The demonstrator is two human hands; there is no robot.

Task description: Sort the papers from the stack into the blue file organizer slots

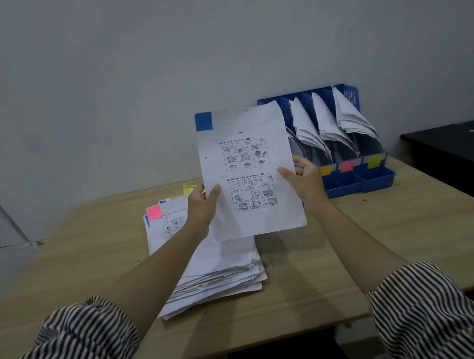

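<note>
I hold one printed sheet (pixel 245 139) upright above the table, a blue sticky tab at its top left corner. My left hand (pixel 202 207) pinches its left edge and my right hand (pixel 304 183) pinches its right edge. Under my left arm lies the paper stack (pixel 222 270), with a pink tab (pixel 154 212) and yellow-green tabs on its far side. The blue file organizer (pixel 370 178) stands at the back right, its slots holding leaning papers. Yellow, pink and green labels mark its front.
The wooden table (pixel 375 253) ends in a near edge below my sleeves. A black surface (pixel 452 147) adjoins the table at the far right. A grey wall runs right behind the organizer.
</note>
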